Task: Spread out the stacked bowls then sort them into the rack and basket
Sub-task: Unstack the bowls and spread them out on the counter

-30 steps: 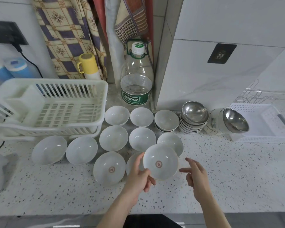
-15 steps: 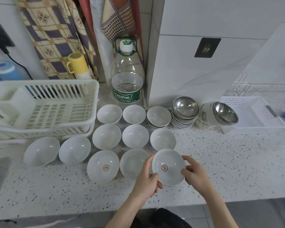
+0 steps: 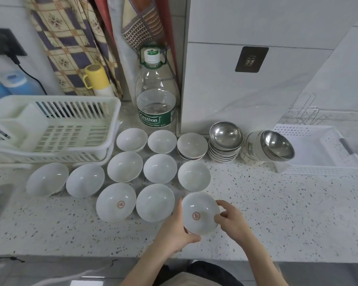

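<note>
Both hands are on one white ceramic bowl (image 3: 201,216) at the near edge of the tabletop (image 3: 287,213). The left hand (image 3: 175,234) cups its near-left side, fingers curled under the rim; the right hand (image 3: 232,221) pinches the right rim with thumb and fingertips. The bowl has a red mark in its bottom and sits tilted a little toward the camera. Whether its foot already touches the tabletop cannot be told.

The step looks like setting this bowl down as the right end of the near row. To do it well, lower it level, just right of the plain bowl (image 3: 155,202) and near of the bowl behind it (image 3: 194,176), leaving a small gap so rims do not knock. Let go with the right hand first, then slide the left out from under.

Ten more white bowls lie spread singly to the left and farther back, one of them a second marked bowl (image 3: 116,202). Still stacked, by the look of it: a short white stack (image 3: 192,145), a stack of steel bowls (image 3: 225,144), and a tipped stack with a steel bowl facing out (image 3: 271,146). So spreading seems partly done and sorting not begun.

The white rack (image 3: 56,129) stands far left, the flat white basket (image 3: 318,147) far right. A large water bottle (image 3: 156,96) stands behind the bowls, a yellow mug (image 3: 96,78) to its left. The tipped stack leans at the basket's near-left corner and may roll if nudged.
</note>
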Available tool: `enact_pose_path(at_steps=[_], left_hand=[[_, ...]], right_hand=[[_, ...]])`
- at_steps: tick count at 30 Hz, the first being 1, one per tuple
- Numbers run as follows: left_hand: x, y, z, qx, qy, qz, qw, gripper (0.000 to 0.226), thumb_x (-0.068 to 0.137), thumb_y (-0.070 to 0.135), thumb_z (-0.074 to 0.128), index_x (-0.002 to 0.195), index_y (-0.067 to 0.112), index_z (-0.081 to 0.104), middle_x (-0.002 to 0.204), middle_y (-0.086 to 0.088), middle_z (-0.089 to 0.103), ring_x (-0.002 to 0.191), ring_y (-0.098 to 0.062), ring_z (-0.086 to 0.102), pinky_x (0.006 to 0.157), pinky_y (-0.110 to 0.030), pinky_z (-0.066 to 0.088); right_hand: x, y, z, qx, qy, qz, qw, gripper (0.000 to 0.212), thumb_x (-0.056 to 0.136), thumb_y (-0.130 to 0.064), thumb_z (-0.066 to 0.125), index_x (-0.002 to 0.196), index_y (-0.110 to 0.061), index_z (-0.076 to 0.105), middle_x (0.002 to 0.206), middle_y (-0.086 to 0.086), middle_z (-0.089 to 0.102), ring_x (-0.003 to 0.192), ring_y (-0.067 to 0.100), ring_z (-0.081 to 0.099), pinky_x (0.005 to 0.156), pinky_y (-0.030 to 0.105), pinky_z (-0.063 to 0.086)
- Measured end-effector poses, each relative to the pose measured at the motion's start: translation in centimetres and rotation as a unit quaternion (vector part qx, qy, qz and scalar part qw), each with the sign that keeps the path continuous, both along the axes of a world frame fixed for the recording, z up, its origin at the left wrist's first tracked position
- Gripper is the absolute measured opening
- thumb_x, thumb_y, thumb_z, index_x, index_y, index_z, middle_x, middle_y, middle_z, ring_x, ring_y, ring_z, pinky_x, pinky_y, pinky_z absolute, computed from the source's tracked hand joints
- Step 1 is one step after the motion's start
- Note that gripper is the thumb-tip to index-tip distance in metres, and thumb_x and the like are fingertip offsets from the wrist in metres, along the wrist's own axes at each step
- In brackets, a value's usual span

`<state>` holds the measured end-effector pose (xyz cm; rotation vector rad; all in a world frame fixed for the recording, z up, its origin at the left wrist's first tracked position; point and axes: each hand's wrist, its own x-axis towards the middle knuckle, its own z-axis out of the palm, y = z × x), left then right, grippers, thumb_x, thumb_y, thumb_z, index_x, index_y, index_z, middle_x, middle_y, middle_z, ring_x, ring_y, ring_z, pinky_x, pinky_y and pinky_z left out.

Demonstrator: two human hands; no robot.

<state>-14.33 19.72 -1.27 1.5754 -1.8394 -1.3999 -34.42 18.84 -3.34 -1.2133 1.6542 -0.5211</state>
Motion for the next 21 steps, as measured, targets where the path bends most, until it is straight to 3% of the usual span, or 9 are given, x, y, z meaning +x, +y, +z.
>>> enact_pose_path(at_steps=[6,11,14,17,21], left_hand=[[-0.1,-0.1,-0.5,0.023,-0.034,0.013,0.999,0.094,0.061,0.036,0.081,0.115,0.057,0.007,0.11,0.027,0.042,0.092,0.005,0.055,0.06,-0.009,0.042],[-0.2,-0.1,-1.2,0.025,-0.064,0.026,0.997,0.099,0.061,0.036,0.082,0.129,0.042,0.011,0.115,0.02,0.043,0.094,-0.001,0.055,0.064,-0.013,0.044],[-0.3,-0.3,-1.4,0.024,-0.077,0.034,0.996,0.1,0.06,0.032,0.083,0.136,0.033,0.016,0.119,0.015,0.047,0.099,-0.004,0.056,0.073,-0.024,0.054],[-0.4,-0.5,-1.3,0.024,-0.097,0.04,0.994,0.1,0.06,0.028,0.084,0.137,0.029,0.02,0.119,0.01,0.05,0.101,-0.01,0.059,0.08,-0.036,0.058],[-0.6,-0.7,-1.2,0.047,-0.148,0.04,0.987,0.101,0.061,0.032,0.084,0.136,0.031,0.016,0.115,0.008,0.057,0.097,-0.013,0.062,0.079,-0.037,0.058]], right_hand=[[0.2,-0.6,-0.4,0.014,-0.009,0.018,1.0,0.039,0.081,-0.01,0.057,0.113,-0.032,0.058,0.047,-0.008,0.056,0.045,0.01,0.045,0.05,0.028,0.042],[0.1,-1.0,-0.9,0.03,-0.021,0.028,0.999,0.042,0.08,-0.008,0.056,0.116,-0.029,0.058,0.046,-0.011,0.056,0.042,0.008,0.043,0.048,0.027,0.039],[0.1,-1.1,-1.1,0.038,-0.019,0.041,0.998,0.043,0.08,-0.009,0.055,0.117,-0.031,0.056,0.049,-0.009,0.057,0.045,0.012,0.043,0.049,0.028,0.04],[0.1,-1.3,-1.3,0.04,-0.015,0.053,0.998,0.045,0.08,-0.009,0.054,0.117,-0.033,0.054,0.049,-0.006,0.054,0.048,0.016,0.041,0.05,0.03,0.039],[0.0,-1.5,-1.3,0.045,-0.01,0.072,0.996,0.045,0.08,-0.01,0.054,0.12,-0.03,0.051,0.051,-0.003,0.051,0.047,0.015,0.04,0.051,0.03,0.036]])
